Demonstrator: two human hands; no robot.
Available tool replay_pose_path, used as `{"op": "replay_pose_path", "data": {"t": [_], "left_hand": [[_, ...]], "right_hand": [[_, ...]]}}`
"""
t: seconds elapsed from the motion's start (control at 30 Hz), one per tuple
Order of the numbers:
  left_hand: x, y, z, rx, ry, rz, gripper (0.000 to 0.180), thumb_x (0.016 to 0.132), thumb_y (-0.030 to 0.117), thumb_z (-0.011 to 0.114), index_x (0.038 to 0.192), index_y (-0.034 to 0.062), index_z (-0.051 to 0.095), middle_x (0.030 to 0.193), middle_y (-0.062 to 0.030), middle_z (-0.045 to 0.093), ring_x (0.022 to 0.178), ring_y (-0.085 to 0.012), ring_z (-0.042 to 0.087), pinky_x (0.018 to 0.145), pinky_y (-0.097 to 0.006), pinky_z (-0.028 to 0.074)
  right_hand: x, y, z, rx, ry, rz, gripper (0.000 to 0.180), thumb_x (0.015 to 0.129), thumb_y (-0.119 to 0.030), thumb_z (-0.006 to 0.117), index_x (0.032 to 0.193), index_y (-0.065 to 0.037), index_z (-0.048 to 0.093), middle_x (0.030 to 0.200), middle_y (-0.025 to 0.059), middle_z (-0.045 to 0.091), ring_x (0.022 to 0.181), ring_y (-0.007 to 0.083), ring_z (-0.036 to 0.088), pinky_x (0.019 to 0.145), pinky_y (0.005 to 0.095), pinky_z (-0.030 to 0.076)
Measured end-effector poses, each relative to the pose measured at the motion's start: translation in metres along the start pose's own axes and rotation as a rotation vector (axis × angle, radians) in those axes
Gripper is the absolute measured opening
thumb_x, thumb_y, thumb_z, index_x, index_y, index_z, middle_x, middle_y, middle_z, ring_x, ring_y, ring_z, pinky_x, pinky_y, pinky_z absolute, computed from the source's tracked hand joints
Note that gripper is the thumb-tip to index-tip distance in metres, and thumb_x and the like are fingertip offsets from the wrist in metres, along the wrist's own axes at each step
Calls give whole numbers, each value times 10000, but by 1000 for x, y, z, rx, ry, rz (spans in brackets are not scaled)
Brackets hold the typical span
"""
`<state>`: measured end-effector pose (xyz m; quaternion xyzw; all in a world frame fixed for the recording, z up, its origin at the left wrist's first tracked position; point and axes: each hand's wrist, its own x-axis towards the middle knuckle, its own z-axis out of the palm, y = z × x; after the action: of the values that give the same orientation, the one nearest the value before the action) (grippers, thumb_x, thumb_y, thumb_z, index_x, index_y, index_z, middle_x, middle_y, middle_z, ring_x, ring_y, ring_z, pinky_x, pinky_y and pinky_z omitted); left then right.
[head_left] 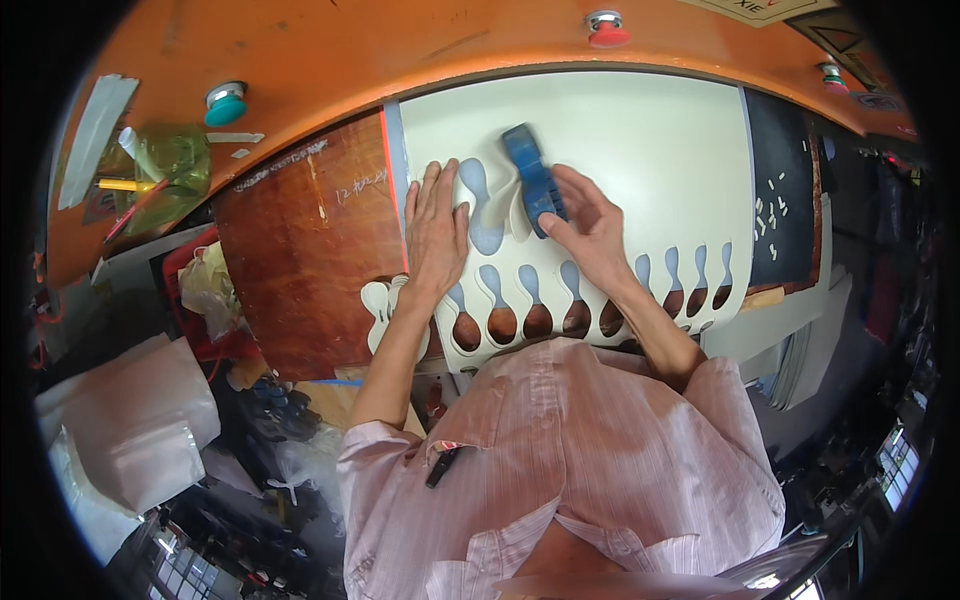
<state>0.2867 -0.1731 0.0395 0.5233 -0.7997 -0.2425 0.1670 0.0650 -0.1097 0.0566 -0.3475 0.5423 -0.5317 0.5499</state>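
Observation:
A large white sheet [640, 130] lies on the work surface in front of me. My left hand [436, 225] rests flat on its left part, fingers stretched out, beside a sole-shaped cut-out [473, 180] that shows grey-blue beneath. In my right hand [590, 220] is a blue sole-shaped cutting die [535, 180], gripped by thumb and fingers and slightly blurred. Pale sole-shaped pieces [505, 210] stand tilted between the die and the cut-out; whether they touch the die I cannot tell. Along the sheet's near edge runs a row of several similar cut-outs [538, 318].
Left of my forearm sit stacked white sole pieces [377, 305] on a brown board [310, 240]. An orange machine beam [450, 45] crosses the far side, bearing a green button [226, 104] and a red button [607, 32]. White scraps lie on a dark board [775, 215] at right.

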Motion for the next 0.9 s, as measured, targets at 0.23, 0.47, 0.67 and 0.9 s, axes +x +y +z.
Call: {"op": "replay_pose_path", "data": {"t": [0.23, 0.47, 0.67, 0.9], "left_hand": [[-7, 21, -9, -186, 153, 115, 473, 969, 109, 607, 1405, -65, 562, 1349, -250, 633, 1302, -409, 551, 1121, -508, 379], [-11, 50, 23, -416, 63, -279, 349, 942, 113, 678, 1239, -71, 675, 1063, -274, 711, 903, -423, 689, 837, -460, 549], [-14, 44, 23, -379, 183, -310, 247, 950, 98, 688, 1121, -73, 737, 665, -170, 659, 488, -174, 529, 521, -351, 429], [-15, 39, 21, -479, 204, -443, 270, 973, 99, 669, 1180, -57, 744, 780, -51, 720, 574, -57, 443, 546, -273, 409]], "right_hand": [[-7, 18, 4, 49, -17, -4, 681, 869, -59, 834, 1467, 50, 527, 1341, 132, 657, 1238, 213, 611, 1072, 375, 495], [-3, 27, 10, 106, -10, -39, 618, 904, -36, 794, 1453, 70, 530, 1354, 146, 648, 1240, 213, 618, 1066, 359, 506], [-6, 19, -4, 299, -2, 90, 567, 953, -64, 736, 1467, 58, 531, 1399, 156, 631, 1271, 202, 601, 1103, 346, 466], [-25, 1, -21, 131, 142, -46, 608, 937, -91, 769, 1458, 92, 513, 1378, 193, 629, 1245, 228, 613, 1067, 378, 504]]}}
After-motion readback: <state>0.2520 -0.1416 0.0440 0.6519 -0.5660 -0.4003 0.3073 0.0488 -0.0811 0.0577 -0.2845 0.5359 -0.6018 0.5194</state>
